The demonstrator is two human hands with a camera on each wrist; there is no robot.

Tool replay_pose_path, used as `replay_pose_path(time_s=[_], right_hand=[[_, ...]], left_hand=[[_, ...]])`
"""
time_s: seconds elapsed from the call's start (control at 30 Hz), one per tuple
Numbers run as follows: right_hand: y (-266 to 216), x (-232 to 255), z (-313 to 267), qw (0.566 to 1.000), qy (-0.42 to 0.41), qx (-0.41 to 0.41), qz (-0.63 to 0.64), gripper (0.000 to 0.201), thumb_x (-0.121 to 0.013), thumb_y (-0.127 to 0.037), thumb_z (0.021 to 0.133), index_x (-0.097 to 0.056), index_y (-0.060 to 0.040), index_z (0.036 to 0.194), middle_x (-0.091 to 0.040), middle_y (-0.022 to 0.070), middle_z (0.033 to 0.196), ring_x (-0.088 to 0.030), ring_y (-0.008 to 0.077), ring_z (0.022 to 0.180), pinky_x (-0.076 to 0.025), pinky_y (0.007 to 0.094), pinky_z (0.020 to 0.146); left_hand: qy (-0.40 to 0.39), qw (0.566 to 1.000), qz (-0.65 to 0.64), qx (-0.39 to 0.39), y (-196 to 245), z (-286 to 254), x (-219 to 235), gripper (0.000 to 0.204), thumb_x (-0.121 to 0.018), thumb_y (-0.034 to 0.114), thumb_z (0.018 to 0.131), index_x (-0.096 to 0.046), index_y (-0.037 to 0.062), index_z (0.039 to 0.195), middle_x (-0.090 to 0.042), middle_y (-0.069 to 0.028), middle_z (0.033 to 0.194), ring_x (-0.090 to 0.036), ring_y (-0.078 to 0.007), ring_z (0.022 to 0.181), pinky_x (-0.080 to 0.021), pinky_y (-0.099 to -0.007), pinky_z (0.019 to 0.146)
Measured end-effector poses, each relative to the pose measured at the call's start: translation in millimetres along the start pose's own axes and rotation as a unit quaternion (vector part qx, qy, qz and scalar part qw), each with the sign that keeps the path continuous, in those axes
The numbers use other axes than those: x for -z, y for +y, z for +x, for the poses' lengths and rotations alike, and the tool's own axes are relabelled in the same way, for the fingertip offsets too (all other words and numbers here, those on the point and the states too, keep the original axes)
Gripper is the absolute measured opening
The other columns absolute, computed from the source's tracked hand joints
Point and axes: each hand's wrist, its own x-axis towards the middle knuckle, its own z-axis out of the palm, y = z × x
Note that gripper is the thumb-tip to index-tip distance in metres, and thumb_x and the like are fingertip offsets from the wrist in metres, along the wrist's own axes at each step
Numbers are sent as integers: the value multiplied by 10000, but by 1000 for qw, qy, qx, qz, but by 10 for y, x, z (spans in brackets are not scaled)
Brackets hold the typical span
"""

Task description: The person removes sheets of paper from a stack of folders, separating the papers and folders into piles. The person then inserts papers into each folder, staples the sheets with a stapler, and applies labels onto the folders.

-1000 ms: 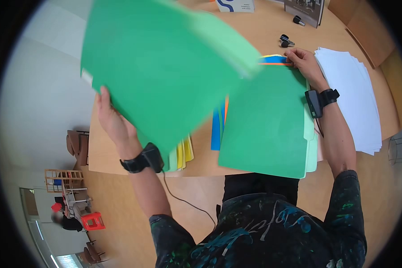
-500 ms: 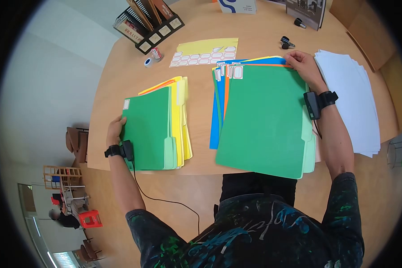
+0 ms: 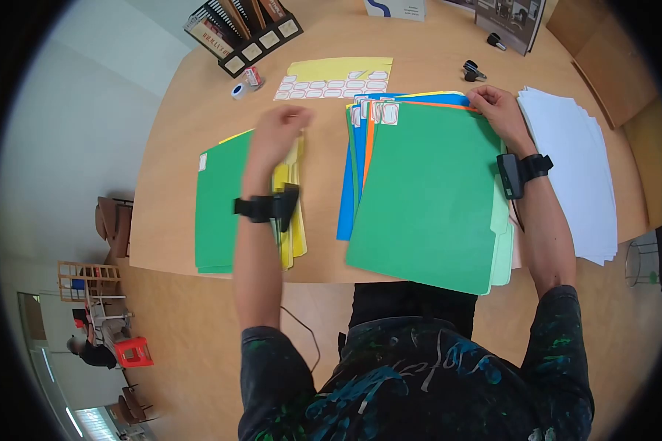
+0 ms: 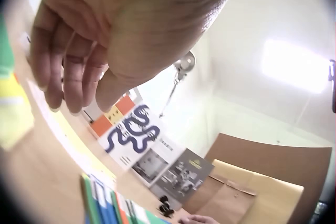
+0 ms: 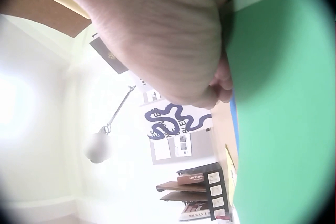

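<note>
Currently: right hand [image 3: 499,110] is gripping the upper right corner of the fanned file-folder stack [image 3: 426,198]; left hand [image 3: 276,136] is hovering empty, fingers loosely bent.
Smooth card is lying unevenly on the wood-grain tabletop [image 3: 426,59], so a lopsided tug is risking a slide, probably. Low passage is also risking the left wrist camera [image 3: 287,206] snagging the rounded tabs of the second folder stack [image 3: 219,209] beneath it.
</note>
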Motion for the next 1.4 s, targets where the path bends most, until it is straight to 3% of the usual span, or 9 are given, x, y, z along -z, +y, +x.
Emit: replay_pose_path(time_s=[0.13,0.27,0.47,0.53,0.67,0.73,0.97,1.13,1.4], right_hand=[[-6,12,-20,1000,5,5,-21,264,-685,-265,946,-701,-9,1007,-687,-2,875,-591,73,792,-463,234,742],[-14,-5,-19,1000,0,15,6,282,-674,-292,953,-704,-19,1012,-681,-1,860,-574,74,792,-458,243,747],[-141,-4,-61,1000,-10,-7,-9,334,-662,-330,962,-710,-10,1046,-690,17,880,-594,95,821,-470,255,790],[-150,22,-69,1000,-5,-16,1,340,-662,-333,964,-713,-12,1065,-693,21,887,-598,96,832,-472,259,802],[-156,37,-86,1000,-3,-19,11,360,-667,-335,963,-715,-14,1120,-705,33,919,-605,96,859,-473,267,821],[-158,23,-92,1000,11,0,-3,364,-672,-332,961,-713,-12,1130,-708,34,930,-605,95,866,-471,264,825],[-165,51,-90,999,29,22,3,358,-676,-320,965,-714,-9,1138,-710,10,948,-598,83,837,-465,241,792],[-320,42,-157,995,26,17,93,300,-646,-317,990,-729,-35,1053,-689,-26,891,-564,52,770,-454,227,708],[-342,32,-184,981,-40,-28,188,257,-611,-323,1014,-708,-88,978,-617,-90,791,-482,5,651,-389,194,613]], left_hand=[[-56,998,-30,-26,243,97,-777,470,-705,424,900,-711,-7,1089,-720,-72,921,-668,-164,811,-522,-297,735],[-50,999,12,12,313,115,-1017,469,-776,445,805,-741,1,952,-740,-131,861,-708,-221,799,-545,-334,736],[-61,995,-79,3,130,139,-1102,377,-813,345,804,-718,-8,896,-713,-81,786,-675,-157,727,-530,-294,675],[-94,981,-168,34,83,146,-1063,266,-775,217,873,-685,-21,953,-667,-20,771,-617,-93,668,-493,-230,616],[-81,967,-243,16,33,121,-1056,230,-737,187,907,-670,-9,1008,-668,-8,798,-607,-78,678,-484,-220,620],[17,962,-273,-10,109,75,-1068,212,-709,180,930,-653,9,1043,-679,-8,847,-608,-66,708,-481,-206,644],[-5,950,-311,5,-44,165,-1125,167,-623,164,983,-587,35,1082,-682,-23,893,-601,-68,722,-471,-214,627],[65,926,-370,26,-79,189,-1148,219,-550,133,1010,-518,33,1202,-680,-60,1008,-612,-87,748,-468,-220,606],[26,928,-371,-23,-86,220,-1182,411,-538,105,997,-442,18,1387,-660,-100,1151,-658,-131,921,-518,-235,699]])
